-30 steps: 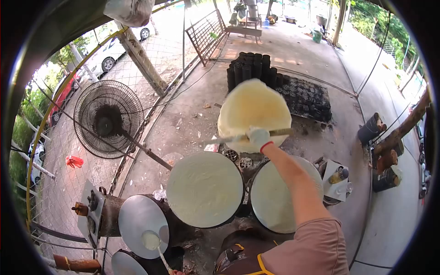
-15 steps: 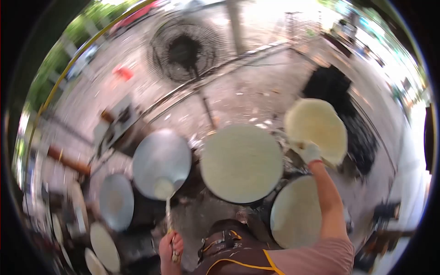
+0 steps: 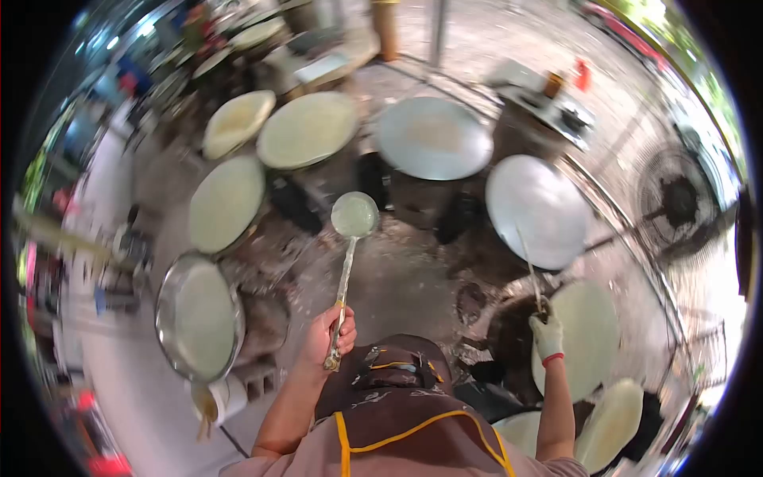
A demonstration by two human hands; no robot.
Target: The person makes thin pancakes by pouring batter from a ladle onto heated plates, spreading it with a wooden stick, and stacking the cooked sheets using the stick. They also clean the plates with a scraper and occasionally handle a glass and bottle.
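Observation:
My left hand [image 3: 327,334] grips the handle of a long metal ladle [image 3: 354,216], whose round bowl holds pale batter and hovers over the ground between the griddles. In a white glove, my right hand [image 3: 547,336] holds a thin stick [image 3: 528,264] that reaches up over a bare grey griddle [image 3: 537,209]. Another bare grey griddle [image 3: 433,137] sits beyond the ladle. Pale batter sheets cover the griddles at the upper left [image 3: 307,129], left [image 3: 226,202] and right [image 3: 586,338].
A metal basin of batter [image 3: 199,318] stands at my lower left. A pale round sheet [image 3: 237,121] lies at the far upper left, another [image 3: 610,425] at the lower right. A standing fan [image 3: 675,203] is at the right. A box with bottles [image 3: 540,95] sits behind the griddles.
My view has swung round, so the ring of griddles now lies ahead. The right hand no longer holds up the round pale sheet. The ladle has moved off the griddle into mid-air.

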